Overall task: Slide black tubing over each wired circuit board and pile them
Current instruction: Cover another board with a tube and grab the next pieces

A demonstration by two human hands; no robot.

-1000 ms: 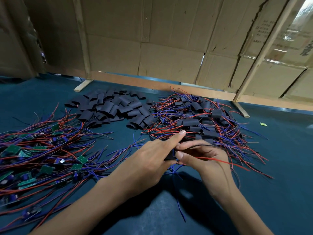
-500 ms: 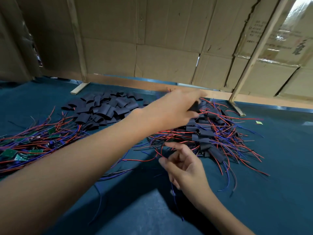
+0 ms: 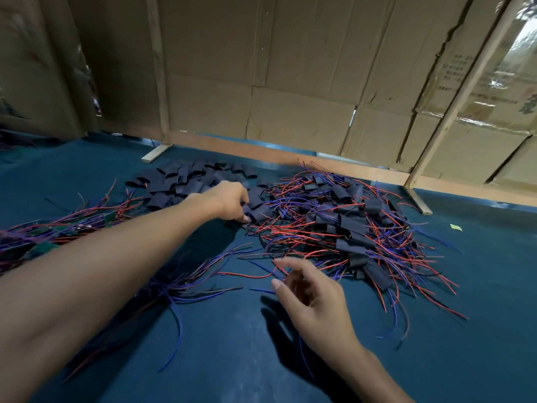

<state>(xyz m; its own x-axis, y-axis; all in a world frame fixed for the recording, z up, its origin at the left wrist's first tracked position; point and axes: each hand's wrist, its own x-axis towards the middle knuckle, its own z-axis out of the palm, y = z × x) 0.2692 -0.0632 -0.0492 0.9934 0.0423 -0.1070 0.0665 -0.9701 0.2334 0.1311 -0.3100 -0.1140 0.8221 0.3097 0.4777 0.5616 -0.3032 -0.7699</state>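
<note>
- Left hand (image 3: 229, 203) reaches into the tube pile (image 3: 186, 184), fingers curled on one piece: lift a single tube.
- Right hand (image 3: 312, 295) hovers empty, fingers relaxed: fetch one bare board.

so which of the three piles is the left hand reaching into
The middle pile of empty black tubing pieces: the left hand touches its near edge. It has no wires, unlike the bare boards and the sleeved pile.
</note>
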